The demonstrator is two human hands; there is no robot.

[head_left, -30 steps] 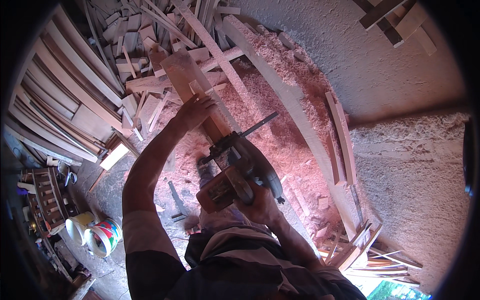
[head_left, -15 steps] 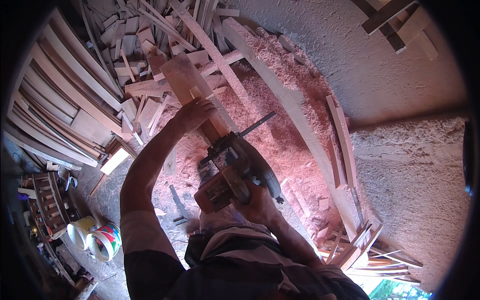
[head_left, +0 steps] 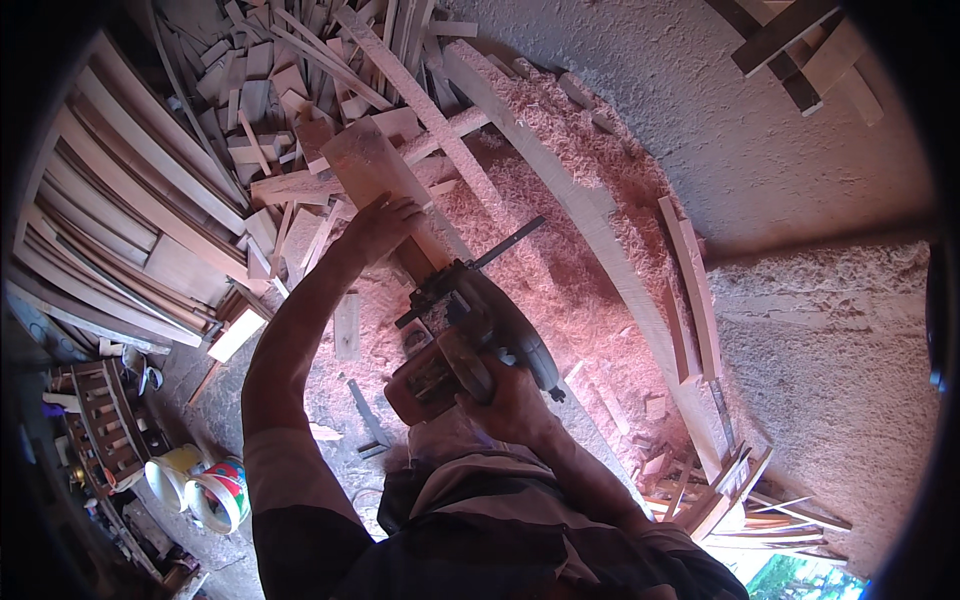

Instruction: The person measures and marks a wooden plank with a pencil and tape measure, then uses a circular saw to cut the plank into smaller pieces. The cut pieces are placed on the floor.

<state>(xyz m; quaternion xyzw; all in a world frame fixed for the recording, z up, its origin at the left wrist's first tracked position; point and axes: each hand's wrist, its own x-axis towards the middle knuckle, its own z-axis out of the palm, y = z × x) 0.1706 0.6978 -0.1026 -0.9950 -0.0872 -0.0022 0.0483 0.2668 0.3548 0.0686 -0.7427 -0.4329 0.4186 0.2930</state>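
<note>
My right hand (head_left: pixel 515 405) is wrapped round the rear handle of a circular saw (head_left: pixel 470 350) with a rounded dark guard. The saw sits at the near end of a wooden board (head_left: pixel 365 160), and a thin metal bar sticks out from its front right. Farther up, my left hand (head_left: pixel 385 228) is closed over the board, its fingers lying across the top and reaching toward the right edge. Whatever lies under its palm is hidden. The saw's body hides the blade.
Offcuts (head_left: pixel 260 90) are heaped at the far left, near stacked long planks (head_left: pixel 150 170). A long plank (head_left: pixel 610 240) crosses the sawdust on the right. A try square (head_left: pixel 368 420) lies on the floor. Two buckets (head_left: pixel 215 505) stand lower left beside a slatted wooden piece (head_left: pixel 105 420).
The small light wood piece seen beyond my left fingers has gone from sight. My left hand and the saw have shifted only slightly; the view has moved a little.
</note>
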